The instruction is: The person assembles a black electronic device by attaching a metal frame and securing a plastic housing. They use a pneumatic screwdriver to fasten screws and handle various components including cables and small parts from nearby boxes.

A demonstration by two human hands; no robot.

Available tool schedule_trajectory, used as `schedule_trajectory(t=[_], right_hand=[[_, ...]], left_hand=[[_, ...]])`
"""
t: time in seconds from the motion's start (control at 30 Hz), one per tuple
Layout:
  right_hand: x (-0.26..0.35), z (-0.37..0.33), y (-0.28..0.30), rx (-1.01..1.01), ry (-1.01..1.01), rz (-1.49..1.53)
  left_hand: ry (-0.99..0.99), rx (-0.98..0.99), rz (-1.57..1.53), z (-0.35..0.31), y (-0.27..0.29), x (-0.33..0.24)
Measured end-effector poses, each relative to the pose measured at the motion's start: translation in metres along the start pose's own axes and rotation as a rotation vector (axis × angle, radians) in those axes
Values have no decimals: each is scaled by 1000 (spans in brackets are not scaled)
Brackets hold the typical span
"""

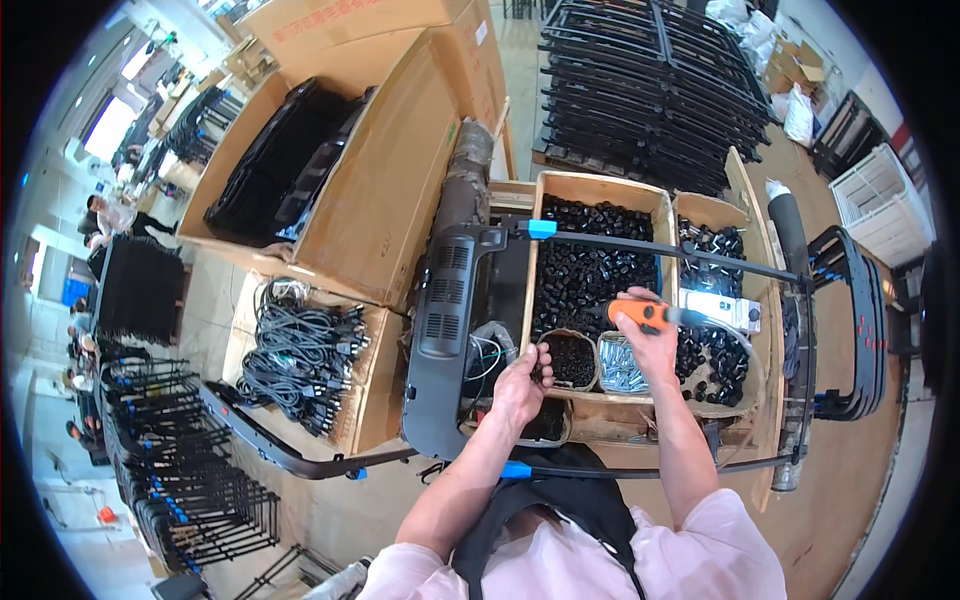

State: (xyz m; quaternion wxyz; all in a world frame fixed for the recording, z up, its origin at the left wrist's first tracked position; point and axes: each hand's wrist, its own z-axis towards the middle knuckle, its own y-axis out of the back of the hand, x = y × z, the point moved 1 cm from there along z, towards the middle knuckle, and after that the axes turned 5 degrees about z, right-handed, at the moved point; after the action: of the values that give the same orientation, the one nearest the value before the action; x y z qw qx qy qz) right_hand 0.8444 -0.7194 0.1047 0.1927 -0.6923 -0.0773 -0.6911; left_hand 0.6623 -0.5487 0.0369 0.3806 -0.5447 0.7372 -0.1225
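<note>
My right hand (652, 345) is wrapped round an orange electric screwdriver (638, 314), held above the wooden parts box with its grey end pointing right. My left hand (522, 385) is closed at the box's front left corner, beside a small tub of dark screws (572, 360); small dark bits show at its fingertips, too small to name. Next to that tub stands another of silvery screws (621, 366). Behind them the large compartment holds many black plastic caps (590, 245). A black frame with a grey-black panel (447, 300) lies across the box, its two bars reaching right.
Bundled black cables (305, 355) lie in a carton on the left, below a big cardboard box (375, 190) of black parts. Stacked black frames (650, 90) stand at the back, more frames (855, 320) at the right. Several people are far left.
</note>
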Motion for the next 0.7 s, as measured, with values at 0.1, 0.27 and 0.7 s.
schedule_trajectory(t=[0.1, 0.27, 0.7], right_hand=[[53, -31, -33, 122, -62, 152], [71, -51, -74, 254, -44, 45], [75, -48, -141, 270, -74, -44]], left_hand=[[-11, 24, -86, 5, 3, -13], [-11, 174, -236, 3, -3, -39], [2, 234, -400, -16, 26, -82]])
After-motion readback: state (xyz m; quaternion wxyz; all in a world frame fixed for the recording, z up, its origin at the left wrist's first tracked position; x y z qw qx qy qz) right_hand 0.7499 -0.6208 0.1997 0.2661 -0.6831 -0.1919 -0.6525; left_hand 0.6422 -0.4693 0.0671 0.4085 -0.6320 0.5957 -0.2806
